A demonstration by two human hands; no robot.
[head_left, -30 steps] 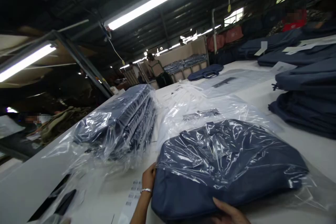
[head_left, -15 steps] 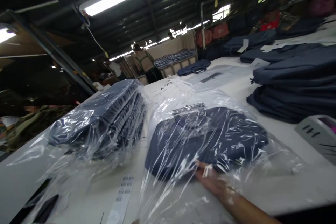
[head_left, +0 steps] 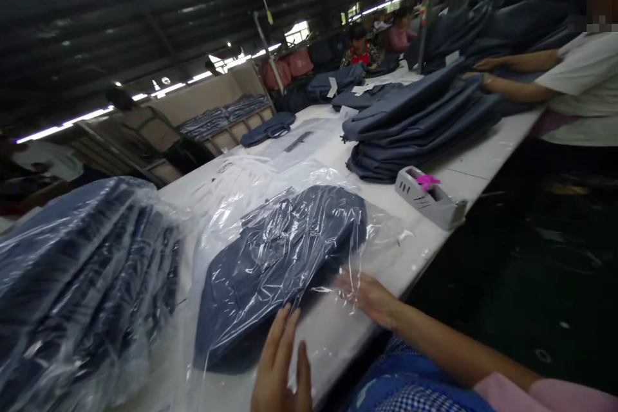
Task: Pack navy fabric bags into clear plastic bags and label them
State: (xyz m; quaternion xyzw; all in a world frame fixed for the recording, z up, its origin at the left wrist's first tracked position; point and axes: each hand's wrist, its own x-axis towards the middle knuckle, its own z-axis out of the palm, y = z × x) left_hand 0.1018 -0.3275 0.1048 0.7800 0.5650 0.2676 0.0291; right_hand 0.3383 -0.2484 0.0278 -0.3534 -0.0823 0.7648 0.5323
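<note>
A folded navy fabric bag point(head_left: 275, 257) lies inside a clear plastic sleeve point(head_left: 232, 206) on the white table point(head_left: 463, 174). My left hand point(head_left: 282, 367) is raised near the sleeve's front edge, its fingers stretched out and together, holding nothing. Reaching in from the right, my right hand point(head_left: 369, 296) rests on the sleeve's open end beside the bag, with plastic lying over the fingers. Whether those fingers grip the plastic is unclear.
A stack of plastic-wrapped navy bags point(head_left: 82, 270) fills the left. Unwrapped navy bags point(head_left: 415, 129) are piled further right, with a grey tape dispenser point(head_left: 429, 196) in front. A person in a white shirt point(head_left: 574, 90) stands at the table's right edge. Other workers and shelves are behind.
The view swung to the right, bringing the table edge, tape dispenser and the white-shirted person into sight. My left hand came back into view, open. The bag now sits deep in its sleeve.
</note>
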